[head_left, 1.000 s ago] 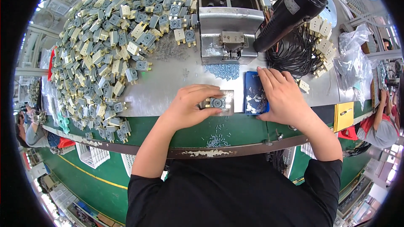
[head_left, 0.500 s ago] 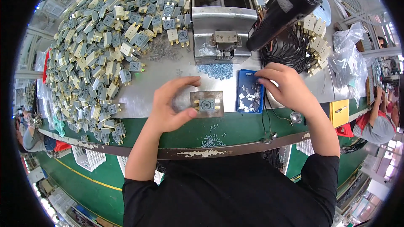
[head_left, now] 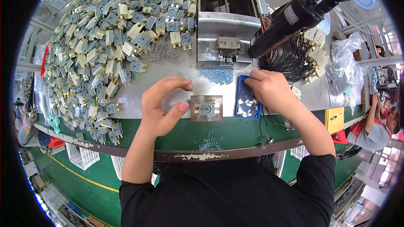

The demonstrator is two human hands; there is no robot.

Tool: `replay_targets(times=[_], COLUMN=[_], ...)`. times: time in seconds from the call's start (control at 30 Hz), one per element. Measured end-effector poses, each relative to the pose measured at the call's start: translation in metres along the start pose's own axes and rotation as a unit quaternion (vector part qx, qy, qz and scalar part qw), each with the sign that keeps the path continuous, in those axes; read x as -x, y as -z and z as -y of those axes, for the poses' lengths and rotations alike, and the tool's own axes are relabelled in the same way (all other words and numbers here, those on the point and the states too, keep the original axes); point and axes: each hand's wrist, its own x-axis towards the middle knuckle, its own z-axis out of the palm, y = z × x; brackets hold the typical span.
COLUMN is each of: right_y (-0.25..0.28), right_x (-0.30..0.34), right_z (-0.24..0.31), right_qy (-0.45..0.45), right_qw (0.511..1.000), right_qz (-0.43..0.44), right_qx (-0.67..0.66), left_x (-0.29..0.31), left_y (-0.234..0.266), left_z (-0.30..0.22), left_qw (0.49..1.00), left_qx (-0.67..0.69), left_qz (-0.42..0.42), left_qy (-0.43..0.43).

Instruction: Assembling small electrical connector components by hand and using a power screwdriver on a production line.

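A small grey plug housing with brass-coloured side pins sits on a square metal plate at the bench's front. Beside it on the left, my left hand is open, thumb and fingers curved apart around nothing. Over the right rim of a blue tray is my right hand. Its fingertips are pinched together inside the tray's far end; what they hold, if anything, is hidden. Small white and metal pieces lie in the tray's near part.
A large heap of grey and cream plug housings covers the left. Behind are a metal machine, blue screws, and a black cylindrical tool. Black cables lie at right. Loose screws lie near the front edge.
My right hand has moved left, further over the blue tray, and its fingers have drawn together. My left hand has shifted slightly left, away from the metal plate. The whole view has tilted a little.
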Motion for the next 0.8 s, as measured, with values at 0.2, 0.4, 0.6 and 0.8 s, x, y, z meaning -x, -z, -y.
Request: replay_targets(times=[0.2,0.4,0.6,0.8], right_y=[0.001,0.017,0.02,0.037], right_x=[-0.004,-0.019,-0.036,-0.006], right_z=[0.003,0.008,0.026,-0.014], right_qy=[-0.045,-0.012,0.039,0.018], right_qw=[0.998,1.0,0.999,0.877], right_qz=[0.052,0.024,-0.025,-0.442], right_qx=[0.017,-0.009,-0.009,-0.19], left_x=[0.0,-0.006,-0.057,-0.133], left_y=[0.004,0.013,-0.004,0.011], left_z=[-0.004,0.003,0.0,-0.015], left_qw=[1.0,1.0,0.99,0.973], left_qx=[0.003,-0.001,0.008,-0.228], left_qz=[-0.001,-0.004,-0.135,-0.034], left_qy=[-0.011,0.001,0.032,-0.021])
